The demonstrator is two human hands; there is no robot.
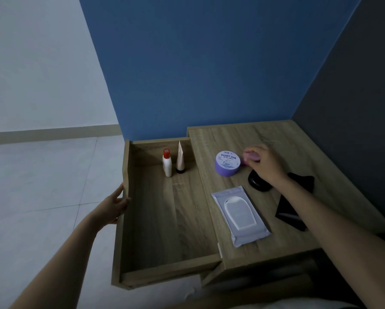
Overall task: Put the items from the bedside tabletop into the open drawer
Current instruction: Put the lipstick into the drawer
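The wooden drawer (164,221) stands pulled out to the left of the bedside tabletop (265,137). Upright at its far end are a white bottle with a red cap (166,163) and a pale tube (180,159). My left hand (114,205) grips the drawer's left wall. On the tabletop lie a purple cream jar (227,163), a grey wipes pack (239,215), a black round compact (257,181) and a black flat item (296,204). My right hand (265,162) is closed around a small pink object (250,156) just right of the jar.
A blue wall rises behind the table and a dark grey wall on the right. Pale tiled floor (42,186) lies to the left of the drawer. A white surface shows at the bottom edge.
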